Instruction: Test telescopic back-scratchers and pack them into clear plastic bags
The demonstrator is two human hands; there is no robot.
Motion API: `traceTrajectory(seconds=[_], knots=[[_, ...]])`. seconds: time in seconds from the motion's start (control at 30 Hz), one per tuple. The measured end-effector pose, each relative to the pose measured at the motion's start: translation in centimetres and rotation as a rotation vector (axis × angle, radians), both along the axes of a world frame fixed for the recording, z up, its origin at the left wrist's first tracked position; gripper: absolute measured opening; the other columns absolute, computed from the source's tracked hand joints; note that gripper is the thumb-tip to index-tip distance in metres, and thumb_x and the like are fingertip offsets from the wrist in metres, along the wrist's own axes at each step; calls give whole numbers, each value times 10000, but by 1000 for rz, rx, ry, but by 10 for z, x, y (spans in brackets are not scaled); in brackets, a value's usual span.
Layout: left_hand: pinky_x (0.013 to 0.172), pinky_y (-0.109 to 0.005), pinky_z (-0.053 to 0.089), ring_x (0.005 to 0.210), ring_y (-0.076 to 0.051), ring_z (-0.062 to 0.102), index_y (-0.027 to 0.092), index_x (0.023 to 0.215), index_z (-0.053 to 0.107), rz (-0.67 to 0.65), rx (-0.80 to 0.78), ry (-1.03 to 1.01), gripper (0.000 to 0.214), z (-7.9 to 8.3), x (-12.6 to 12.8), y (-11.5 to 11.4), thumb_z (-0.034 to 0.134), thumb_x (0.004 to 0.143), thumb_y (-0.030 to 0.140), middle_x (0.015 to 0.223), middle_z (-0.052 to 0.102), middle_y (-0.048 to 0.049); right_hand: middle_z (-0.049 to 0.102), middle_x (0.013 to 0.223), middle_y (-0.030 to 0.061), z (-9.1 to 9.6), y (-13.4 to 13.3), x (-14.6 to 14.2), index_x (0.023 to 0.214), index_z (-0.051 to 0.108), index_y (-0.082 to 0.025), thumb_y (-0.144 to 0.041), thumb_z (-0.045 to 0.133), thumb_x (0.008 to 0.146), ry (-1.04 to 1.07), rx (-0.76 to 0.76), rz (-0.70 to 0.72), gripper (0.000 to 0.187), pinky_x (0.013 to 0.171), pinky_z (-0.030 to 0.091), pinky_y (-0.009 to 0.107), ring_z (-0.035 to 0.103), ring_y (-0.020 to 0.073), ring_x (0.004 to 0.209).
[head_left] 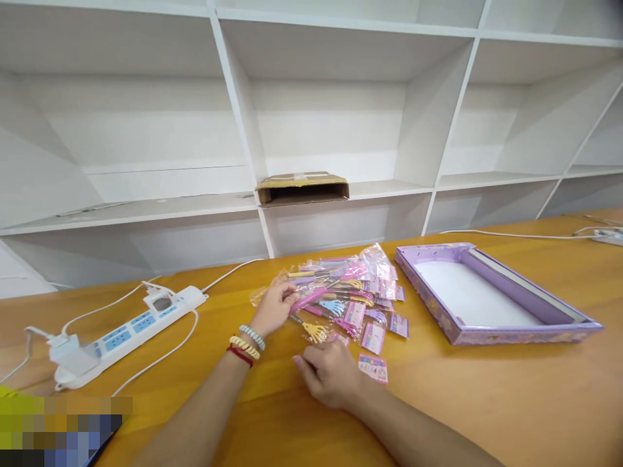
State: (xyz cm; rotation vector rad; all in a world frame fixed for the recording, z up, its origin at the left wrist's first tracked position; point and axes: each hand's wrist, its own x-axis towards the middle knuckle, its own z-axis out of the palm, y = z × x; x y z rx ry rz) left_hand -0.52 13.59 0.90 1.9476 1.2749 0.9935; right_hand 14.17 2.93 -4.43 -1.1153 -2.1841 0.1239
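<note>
A pile of small telescopic back scratchers [331,307] with hand-shaped heads, in clear wrappers with pink cards, lies on the wooden table. My left hand [273,310], with coiled and red bands at its wrist, is closed at the left side of the pile. Its fingertips pinch the end of a back scratcher with a pink handle [312,298]. Just in front of the pile, my right hand [331,373] rests with its fingers curled under. Whatever those fingers hold, if anything, is hidden. A yellow back scratcher [315,333] lies between my hands, and a printed card [373,368] is beside my right knuckles.
On the right lies a shallow purple box [525,336] with a white bottom. A white power strip [131,334] with plugs and cables stretches along the left. Behind the table, white shelves [341,117] hold an open cardboard box [302,188].
</note>
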Motion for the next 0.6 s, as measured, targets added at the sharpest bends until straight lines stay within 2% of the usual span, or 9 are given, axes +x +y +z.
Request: traceTrajectory(seconds=[0.17, 0.33, 0.43, 0.53, 0.6], knots=[[687, -289, 464, 704, -174, 586, 162, 737, 598, 117, 41, -38, 196, -13, -6, 14, 548, 714, 350, 726, 646, -29, 604, 568, 0, 4, -6, -3, 624, 514, -185, -353, 391, 863, -100, 75, 48, 317, 475, 194, 271, 490, 98, 462], [636, -285, 486, 661, -172, 596, 159, 785, 609, 194, -5, -98, 231, -26, -10, 8, 546, 717, 371, 731, 655, -37, 601, 550, -2, 14, -2, 5, 601, 534, -185, -353, 477, 766, -168, -14, 55, 242, 465, 213, 252, 485, 98, 457], [661, -288, 494, 689, -176, 606, 158, 802, 609, 226, 4, -123, 232, -33, -14, 3, 536, 731, 366, 762, 660, -47, 609, 556, 5, 29, 5, 21, 639, 584, -190, -347, 515, 734, -243, -130, 76, 196, 488, 237, 247, 499, 108, 488], [742, -304, 489, 773, -189, 614, 162, 813, 617, 227, 26, -81, 222, -39, -22, 0, 529, 748, 355, 828, 671, -63, 642, 643, 6, 51, 11, 47, 688, 625, -198, -311, 562, 706, -281, -333, 123, 130, 502, 266, 230, 537, 115, 566], [753, -307, 485, 778, -192, 615, 168, 817, 624, 216, 21, -43, 223, -42, -28, -3, 523, 758, 358, 827, 674, -59, 637, 667, 9, 63, 11, 67, 723, 646, -205, -287, 601, 676, -311, -504, 25, 105, 502, 276, 223, 546, 121, 590]])
